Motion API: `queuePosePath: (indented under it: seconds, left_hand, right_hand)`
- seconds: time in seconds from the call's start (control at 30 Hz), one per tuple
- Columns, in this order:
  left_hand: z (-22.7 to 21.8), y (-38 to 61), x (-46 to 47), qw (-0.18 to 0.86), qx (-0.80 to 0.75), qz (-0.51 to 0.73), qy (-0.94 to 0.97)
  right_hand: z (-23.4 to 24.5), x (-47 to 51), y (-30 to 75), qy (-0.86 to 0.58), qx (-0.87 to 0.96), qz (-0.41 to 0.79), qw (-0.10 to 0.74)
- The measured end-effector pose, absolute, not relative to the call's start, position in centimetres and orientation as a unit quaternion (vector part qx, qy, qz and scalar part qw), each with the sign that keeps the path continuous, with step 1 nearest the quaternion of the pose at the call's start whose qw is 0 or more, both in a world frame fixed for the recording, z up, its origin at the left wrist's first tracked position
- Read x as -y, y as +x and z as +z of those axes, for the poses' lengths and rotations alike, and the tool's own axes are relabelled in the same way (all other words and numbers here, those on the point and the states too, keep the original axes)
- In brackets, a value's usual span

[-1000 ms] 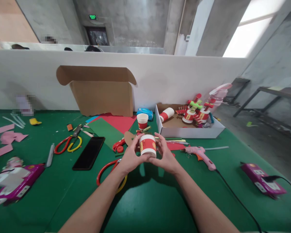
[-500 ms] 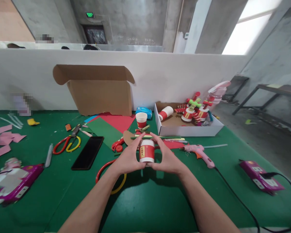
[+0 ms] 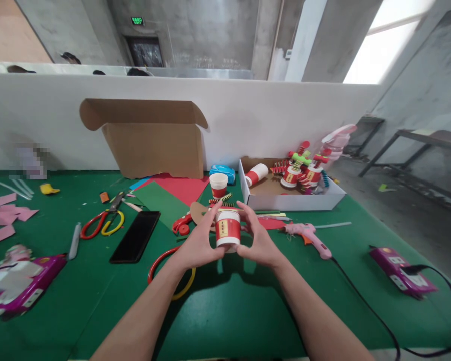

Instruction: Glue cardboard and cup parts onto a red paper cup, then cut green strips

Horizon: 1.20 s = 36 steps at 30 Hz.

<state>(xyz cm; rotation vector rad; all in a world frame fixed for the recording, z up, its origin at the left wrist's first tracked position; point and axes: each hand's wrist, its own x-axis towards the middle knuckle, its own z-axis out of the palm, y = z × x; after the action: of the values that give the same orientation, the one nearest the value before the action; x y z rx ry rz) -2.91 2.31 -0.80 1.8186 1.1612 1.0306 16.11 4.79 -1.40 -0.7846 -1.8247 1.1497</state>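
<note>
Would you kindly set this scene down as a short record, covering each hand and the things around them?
Left hand: on the left side of a red-and-white cup
Right hand: on the cup's right side
Left of hands: black phone, scissors
Right of hands: pink glue gun
Beyond hands: second cup, white box holding decorated cups
Surface: green table

The cup has turned: its yellow label, at the cup's nine o'clock edge a second ago, now shows nearer the middle. The thumbs of the left hand and right hand, nearly meeting at six o'clock then, have parted toward seven and five.
</note>
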Motion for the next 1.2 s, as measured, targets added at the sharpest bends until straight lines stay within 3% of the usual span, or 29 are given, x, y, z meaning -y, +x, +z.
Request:
queuePosePath:
  seconds: [0.33,0.5,0.77,1.2]
  left_hand:
    - [-1.7,-2.2,-2.8,0.430,-0.436,0.469,0.636]
    - [-1.5,-2.6,-2.9,0.408,-0.466,0.452,0.642]
    - [-1.8,-2.6,-2.8,0.325,-0.490,0.409,0.698]
    - [-1.6,-2.5,-2.7,0.337,-0.483,0.396,0.704]
  right_hand:
    - [-1.8,-4.9,15.9,-0.316,0.671,0.494,0.454]
    - [-1.6,-5.0,16.1,-0.315,0.684,0.508,0.418]
    - [-1.9,-5.0,15.9,-0.343,0.727,0.437,0.403]
    - [-2.2,-5.2,15.8,-0.336,0.735,0.425,0.408]
